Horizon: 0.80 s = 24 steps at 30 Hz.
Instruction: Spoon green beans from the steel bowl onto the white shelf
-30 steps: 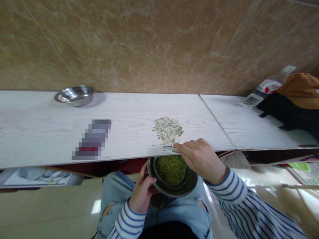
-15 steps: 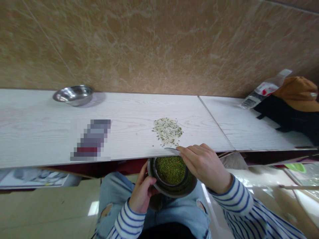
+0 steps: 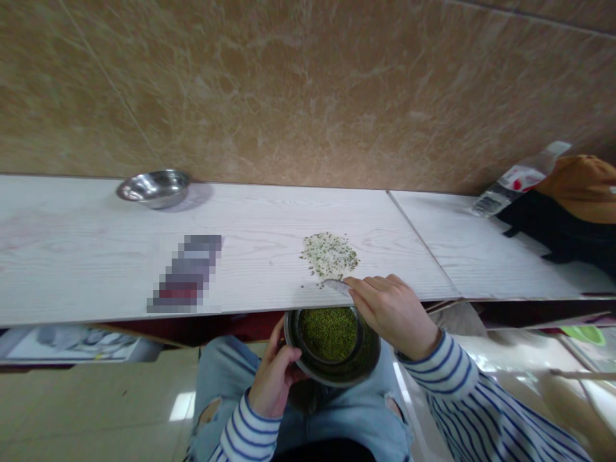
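A steel bowl (image 3: 337, 372) full of green beans (image 3: 329, 332) rests on my lap, just below the table's front edge. My left hand (image 3: 272, 378) grips the bowl's left rim. My right hand (image 3: 392, 314) is closed on a small metal spoon (image 3: 335, 286), whose tip lies on the white tabletop (image 3: 264, 250) at the near edge of a little pile of mixed white and green grains (image 3: 330, 255).
A second, empty-looking steel bowl (image 3: 154, 188) stands at the back left by the brown marble wall. A blurred flat object (image 3: 185, 274) lies left of the pile. At the far right lie a plastic bottle (image 3: 517, 179), an orange cap (image 3: 584, 183) and dark cloth.
My right hand has shifted slightly forward with the spoon, bringing its tip up to the pile's near edge. The left hand and bowl stay put; the view shifted a little.
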### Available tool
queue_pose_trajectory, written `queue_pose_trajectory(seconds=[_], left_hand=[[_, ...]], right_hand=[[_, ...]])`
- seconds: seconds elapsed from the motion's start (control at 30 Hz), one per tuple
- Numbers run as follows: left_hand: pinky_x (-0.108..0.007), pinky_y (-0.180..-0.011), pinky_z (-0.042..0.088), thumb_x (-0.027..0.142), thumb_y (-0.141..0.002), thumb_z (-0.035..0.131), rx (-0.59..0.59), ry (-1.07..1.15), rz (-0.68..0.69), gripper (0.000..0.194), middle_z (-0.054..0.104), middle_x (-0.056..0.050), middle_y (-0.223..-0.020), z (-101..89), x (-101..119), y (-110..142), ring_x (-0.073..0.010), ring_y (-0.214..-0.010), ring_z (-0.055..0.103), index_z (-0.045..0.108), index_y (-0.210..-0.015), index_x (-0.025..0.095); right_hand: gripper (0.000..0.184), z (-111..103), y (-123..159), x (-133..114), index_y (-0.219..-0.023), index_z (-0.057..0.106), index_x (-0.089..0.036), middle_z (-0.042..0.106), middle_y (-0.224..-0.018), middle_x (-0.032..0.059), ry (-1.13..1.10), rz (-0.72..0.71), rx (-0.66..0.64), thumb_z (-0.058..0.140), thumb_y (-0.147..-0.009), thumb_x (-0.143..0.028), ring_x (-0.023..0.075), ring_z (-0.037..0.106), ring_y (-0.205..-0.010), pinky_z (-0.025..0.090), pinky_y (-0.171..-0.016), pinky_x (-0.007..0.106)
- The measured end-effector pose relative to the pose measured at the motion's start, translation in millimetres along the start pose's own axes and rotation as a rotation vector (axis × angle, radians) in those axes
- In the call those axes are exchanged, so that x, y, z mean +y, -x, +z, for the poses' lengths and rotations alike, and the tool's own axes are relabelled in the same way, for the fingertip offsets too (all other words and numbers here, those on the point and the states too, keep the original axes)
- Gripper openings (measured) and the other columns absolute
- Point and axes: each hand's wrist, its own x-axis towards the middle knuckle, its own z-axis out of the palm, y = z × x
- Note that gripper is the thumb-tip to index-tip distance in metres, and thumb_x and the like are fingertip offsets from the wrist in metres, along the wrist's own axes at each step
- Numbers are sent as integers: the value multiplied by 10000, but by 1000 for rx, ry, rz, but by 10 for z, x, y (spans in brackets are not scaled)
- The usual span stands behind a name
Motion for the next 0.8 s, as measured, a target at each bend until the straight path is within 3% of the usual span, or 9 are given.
queue_pose_trajectory(seconds=[0.67,0.8], left_hand=[[-248,-509,456,131,-557,547,16,36,9,667,579,-16,-991,-16,19,0,-145,-716,535,455,-1203,266],[-254,-500,456,131,-573,548,8,32,10,692,587,-6,-888,-25,28,4,-141,-670,528,425,-1241,264]], right_hand=[[269,-17,3,-70,-1088,551,-184,631,-756,28,-28,-19,-13,362,-905,-241,132,558,-735,304,-671,286],[262,-19,0,-79,-1080,555,-186,631,-756,25,-28,-24,-12,372,-902,-241,133,555,-733,302,-669,288]])
